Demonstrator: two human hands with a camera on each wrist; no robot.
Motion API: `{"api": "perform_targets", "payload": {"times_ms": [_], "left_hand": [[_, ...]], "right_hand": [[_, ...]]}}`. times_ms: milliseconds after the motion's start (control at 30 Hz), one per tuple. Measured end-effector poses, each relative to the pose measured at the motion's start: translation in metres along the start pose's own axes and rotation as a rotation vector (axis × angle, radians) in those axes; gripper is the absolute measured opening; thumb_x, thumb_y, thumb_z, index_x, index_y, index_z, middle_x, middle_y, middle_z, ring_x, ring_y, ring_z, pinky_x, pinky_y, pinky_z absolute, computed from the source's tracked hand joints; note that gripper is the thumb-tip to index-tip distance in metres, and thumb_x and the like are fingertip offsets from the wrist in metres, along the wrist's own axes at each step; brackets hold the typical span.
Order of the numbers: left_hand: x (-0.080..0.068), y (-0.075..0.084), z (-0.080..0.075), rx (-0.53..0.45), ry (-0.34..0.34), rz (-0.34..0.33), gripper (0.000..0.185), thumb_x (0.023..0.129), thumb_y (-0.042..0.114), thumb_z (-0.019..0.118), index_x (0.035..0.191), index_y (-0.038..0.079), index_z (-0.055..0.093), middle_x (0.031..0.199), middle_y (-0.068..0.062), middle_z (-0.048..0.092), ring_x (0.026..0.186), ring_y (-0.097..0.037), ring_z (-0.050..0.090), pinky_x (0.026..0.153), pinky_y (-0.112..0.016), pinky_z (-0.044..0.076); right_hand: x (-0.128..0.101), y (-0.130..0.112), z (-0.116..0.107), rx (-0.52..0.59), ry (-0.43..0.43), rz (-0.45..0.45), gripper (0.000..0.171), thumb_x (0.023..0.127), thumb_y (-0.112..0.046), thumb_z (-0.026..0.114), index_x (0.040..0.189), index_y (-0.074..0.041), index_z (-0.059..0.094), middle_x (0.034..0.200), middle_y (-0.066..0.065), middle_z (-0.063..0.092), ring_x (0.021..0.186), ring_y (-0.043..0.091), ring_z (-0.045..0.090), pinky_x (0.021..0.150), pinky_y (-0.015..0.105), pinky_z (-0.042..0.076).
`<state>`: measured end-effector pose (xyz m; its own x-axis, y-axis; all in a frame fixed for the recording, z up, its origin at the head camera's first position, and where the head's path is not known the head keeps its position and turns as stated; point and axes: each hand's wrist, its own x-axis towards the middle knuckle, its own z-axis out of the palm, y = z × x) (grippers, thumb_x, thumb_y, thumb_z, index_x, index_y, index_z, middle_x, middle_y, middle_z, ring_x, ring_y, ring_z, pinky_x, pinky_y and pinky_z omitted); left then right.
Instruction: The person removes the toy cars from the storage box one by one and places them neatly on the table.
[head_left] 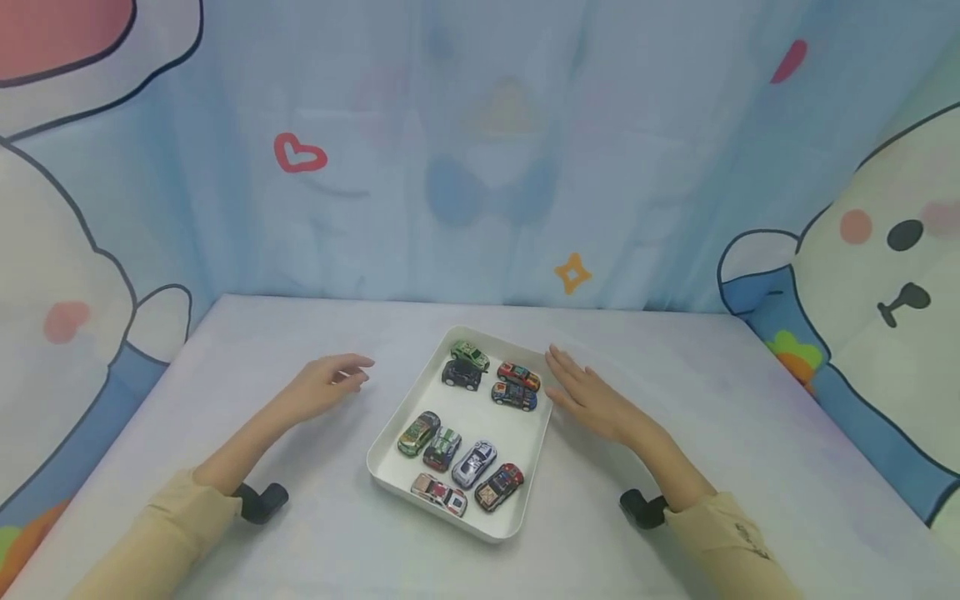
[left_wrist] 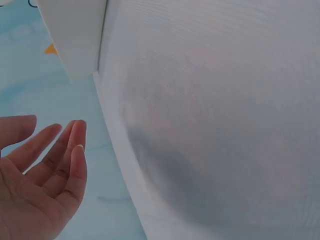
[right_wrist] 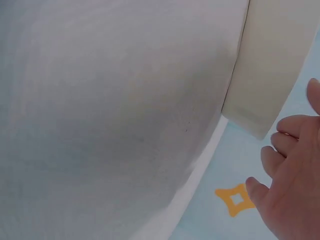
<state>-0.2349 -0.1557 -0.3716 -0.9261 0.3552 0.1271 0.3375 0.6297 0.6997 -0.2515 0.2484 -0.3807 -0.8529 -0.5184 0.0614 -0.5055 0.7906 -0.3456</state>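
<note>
Toy cars (head_left: 465, 425) lie in a white tray (head_left: 390, 450) mid-table. Both hands flank it, holding nothing: left hand (head_left: 322, 387) relaxed and apart, right hand (head_left: 592, 400) flat beside the rim. Apparently a reach is starting; next comes gripping the tray's sides.

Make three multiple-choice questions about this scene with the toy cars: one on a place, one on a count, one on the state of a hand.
1. Where are the toy cars?
A. In the white tray
B. On the bare table
C. In the left hand

2. How many toy cars are there?
A. Five
B. Nine
C. Twelve

3. How is the right hand?
A. Gripping a car
B. Made into a fist
C. Open, fingers straight, beside the tray

Answers:
1 A: every car lies inside the white tray.
2 B: four cars in the far group, such as the green car, and five near.
3 C: the right hand holds nothing.
</note>
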Motion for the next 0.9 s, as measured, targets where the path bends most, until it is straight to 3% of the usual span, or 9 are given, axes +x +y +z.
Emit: {"api": "perform_targets", "payload": {"times_ms": [167,333,533,733,900], "left_hand": [[-0.001,0.007,0.002,0.044,0.008,-0.005,0.03,0.094,0.009,0.054,0.121,-0.004,0.057,0.109,-0.021,0.062,0.088,-0.027,0.063,0.071,-0.037,0.053],[0.001,0.033,0.007,0.121,0.021,0.034,0.028,0.092,0.007,0.057,0.119,-0.001,0.06,0.1,-0.015,0.065,0.085,-0.024,0.063,0.068,-0.033,0.054],[0.009,0.065,0.026,0.196,-0.047,0.085,0.026,0.09,0.005,0.059,0.115,0.0,0.063,0.095,-0.009,0.065,0.084,-0.019,0.061,0.071,-0.027,0.052],[0.018,0.073,0.049,0.304,-0.19,0.111,0.028,0.09,0.001,0.058,0.118,0.002,0.062,0.11,-0.012,0.063,0.101,-0.023,0.059,0.087,-0.033,0.048],[0.017,0.077,0.057,0.403,-0.396,-0.033,0.047,0.091,0.001,0.056,0.137,0.007,0.047,0.131,-0.013,0.052,0.118,-0.027,0.05,0.097,-0.039,0.041]], "right_hand": [[0.0,0.0,0.0,0.033,-0.053,0.024,0.055,0.103,-0.024,0.036,0.145,0.006,0.019,0.151,0.022,0.012,0.136,0.04,0.01,0.107,0.056,0.009],[0.0,0.002,-0.001,0.094,-0.072,0.023,0.054,0.103,-0.023,0.036,0.144,0.008,0.018,0.151,0.024,0.009,0.136,0.041,0.009,0.107,0.057,0.009],[0.002,0.004,-0.002,0.115,-0.074,0.02,0.055,0.103,-0.023,0.036,0.144,0.008,0.017,0.151,0.025,0.007,0.136,0.041,0.009,0.108,0.053,0.013],[0.002,0.005,-0.002,0.13,-0.073,0.02,0.055,0.103,-0.023,0.036,0.144,0.008,0.017,0.151,0.025,0.007,0.136,0.041,0.009,0.108,0.052,0.013],[0.001,0.004,-0.001,0.158,-0.075,0.025,0.055,0.103,-0.023,0.036,0.145,0.008,0.017,0.151,0.024,0.006,0.136,0.041,0.008,0.108,0.052,0.012]]}}
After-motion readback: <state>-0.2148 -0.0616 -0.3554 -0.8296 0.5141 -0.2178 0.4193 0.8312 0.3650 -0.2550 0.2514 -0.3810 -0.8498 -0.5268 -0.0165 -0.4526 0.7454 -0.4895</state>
